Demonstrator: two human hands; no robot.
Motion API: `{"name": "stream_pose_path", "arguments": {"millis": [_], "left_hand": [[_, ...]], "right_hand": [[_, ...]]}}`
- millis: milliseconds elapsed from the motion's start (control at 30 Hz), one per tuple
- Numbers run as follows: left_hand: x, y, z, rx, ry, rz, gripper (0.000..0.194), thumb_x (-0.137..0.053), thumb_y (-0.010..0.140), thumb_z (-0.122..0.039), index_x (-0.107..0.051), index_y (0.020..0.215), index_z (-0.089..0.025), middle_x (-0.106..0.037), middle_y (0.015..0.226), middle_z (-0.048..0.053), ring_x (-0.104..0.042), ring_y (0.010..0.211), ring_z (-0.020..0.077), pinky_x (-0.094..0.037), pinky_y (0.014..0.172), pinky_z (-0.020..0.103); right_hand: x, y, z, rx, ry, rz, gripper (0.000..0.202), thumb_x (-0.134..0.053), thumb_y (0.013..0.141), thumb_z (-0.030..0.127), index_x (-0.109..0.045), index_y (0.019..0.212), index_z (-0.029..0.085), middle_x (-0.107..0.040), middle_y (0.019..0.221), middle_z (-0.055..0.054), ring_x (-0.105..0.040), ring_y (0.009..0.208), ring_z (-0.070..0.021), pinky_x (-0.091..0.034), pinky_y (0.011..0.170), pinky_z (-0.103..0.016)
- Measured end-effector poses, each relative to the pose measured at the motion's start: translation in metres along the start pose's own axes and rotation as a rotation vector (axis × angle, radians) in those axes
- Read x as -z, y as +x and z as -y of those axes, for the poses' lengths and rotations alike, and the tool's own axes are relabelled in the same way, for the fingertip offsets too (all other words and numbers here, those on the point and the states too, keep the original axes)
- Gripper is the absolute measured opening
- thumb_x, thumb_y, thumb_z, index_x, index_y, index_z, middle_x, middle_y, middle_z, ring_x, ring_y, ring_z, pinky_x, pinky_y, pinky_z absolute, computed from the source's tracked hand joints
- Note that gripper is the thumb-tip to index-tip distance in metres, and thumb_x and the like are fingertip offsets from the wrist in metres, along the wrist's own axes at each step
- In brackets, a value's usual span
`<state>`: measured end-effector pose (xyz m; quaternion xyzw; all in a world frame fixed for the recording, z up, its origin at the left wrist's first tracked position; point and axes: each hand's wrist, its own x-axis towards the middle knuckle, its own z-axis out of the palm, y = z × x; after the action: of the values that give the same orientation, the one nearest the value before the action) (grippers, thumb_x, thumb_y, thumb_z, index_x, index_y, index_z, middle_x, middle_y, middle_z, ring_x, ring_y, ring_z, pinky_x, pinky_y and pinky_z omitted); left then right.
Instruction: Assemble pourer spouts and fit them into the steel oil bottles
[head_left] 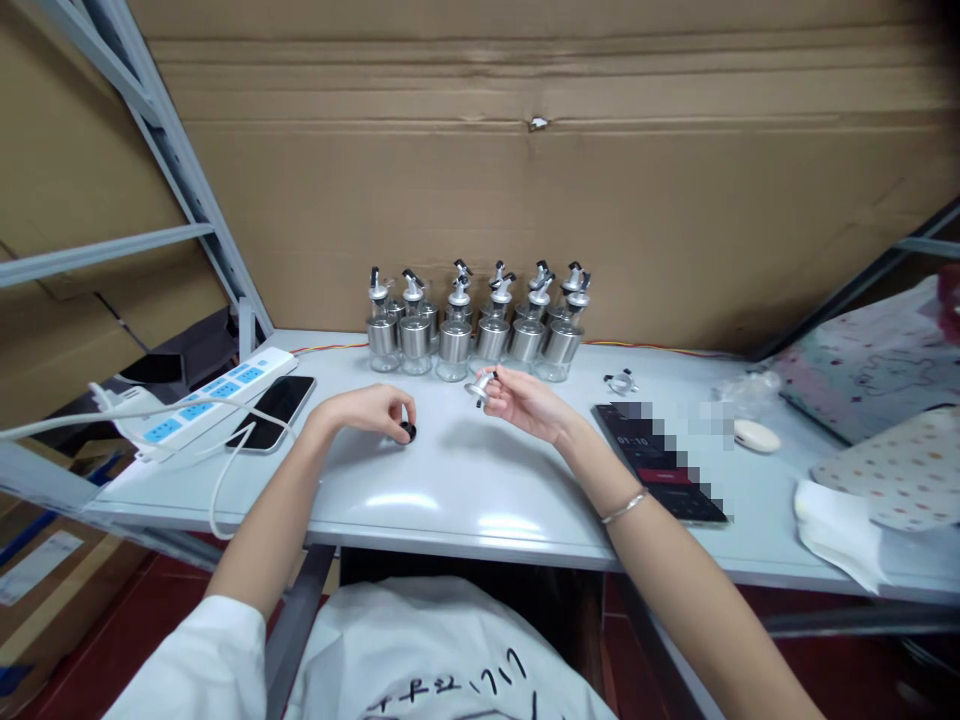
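Observation:
My right hand (526, 402) is closed on a silver pourer spout (480, 388) with a black tip, held above the table. My left hand (379, 412) reaches down to the tabletop, its fingertips pinched on a small black ring-like piece (407, 432). Behind both hands stand several glass oil bottles (454, 345) with metal sleeves, grouped in two rows. Most show silver-and-black pourer spouts on top. At least one bottle at the back left is partly hidden. Another silver and black part (622, 381) lies on the table, right of the bottles.
A white power strip (217, 400) with cables and a phone (274, 413) lie at the left. On the right are a dark tablet-like device (660, 465), a round cream object (757, 436) and a dotted pouch (892, 470). Cardboard (480, 190) walls the back.

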<state>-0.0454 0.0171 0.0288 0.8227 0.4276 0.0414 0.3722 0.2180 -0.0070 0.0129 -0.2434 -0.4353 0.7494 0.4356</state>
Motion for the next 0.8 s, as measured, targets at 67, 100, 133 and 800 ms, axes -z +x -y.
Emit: {"name": "stream_pose_path", "arguments": {"millis": [67, 100, 133, 800], "left_hand": [[-0.001, 0.000, 0.000, -0.017, -0.043, -0.008, 0.022, -0.075, 0.056, -0.026, -0.068, 0.075, -0.017, -0.057, 0.051, -0.004, -0.050, 0.047, 0.0118, -0.032, 0.046, 0.020], [-0.001, 0.000, -0.001, -0.028, -0.070, -0.028, 0.021, -0.075, 0.056, -0.025, -0.067, 0.074, -0.016, -0.056, 0.050, -0.005, -0.049, 0.047, 0.0117, -0.032, 0.046, 0.021], [-0.002, 0.001, -0.002, -0.041, -0.102, -0.057, 0.021, -0.074, 0.058, -0.026, -0.066, 0.074, -0.016, -0.056, 0.050, -0.005, -0.049, 0.046, 0.0116, -0.032, 0.047, 0.021], [-0.060, 0.042, -0.028, -0.197, -0.825, -0.453, 0.049, -0.038, 0.089, -0.066, -0.041, 0.077, -0.018, -0.053, 0.055, -0.004, -0.047, 0.042, 0.0072, -0.032, 0.046, 0.021]], "right_hand": [[0.000, 0.000, 0.000, 0.001, -0.012, -0.006, 0.020, -0.067, 0.082, 0.035, -0.063, 0.085, 0.015, -0.042, 0.063, 0.005, -0.036, 0.051, -0.0058, -0.036, 0.049, -0.019], [0.000, 0.000, 0.000, 0.002, -0.019, -0.007, 0.021, -0.066, 0.083, 0.035, -0.062, 0.085, 0.015, -0.040, 0.062, 0.005, -0.035, 0.050, -0.0058, -0.035, 0.048, -0.019], [0.000, 0.000, 0.000, 0.004, -0.025, -0.007, 0.021, -0.065, 0.084, 0.035, -0.062, 0.084, 0.015, -0.039, 0.061, 0.006, -0.034, 0.050, -0.0057, -0.035, 0.048, -0.019], [-0.004, -0.003, 0.005, 0.096, -0.074, -0.035, 0.030, -0.078, 0.070, 0.030, -0.064, 0.093, 0.018, -0.059, 0.071, 0.003, -0.057, 0.065, -0.0088, -0.050, 0.066, -0.024]]}}
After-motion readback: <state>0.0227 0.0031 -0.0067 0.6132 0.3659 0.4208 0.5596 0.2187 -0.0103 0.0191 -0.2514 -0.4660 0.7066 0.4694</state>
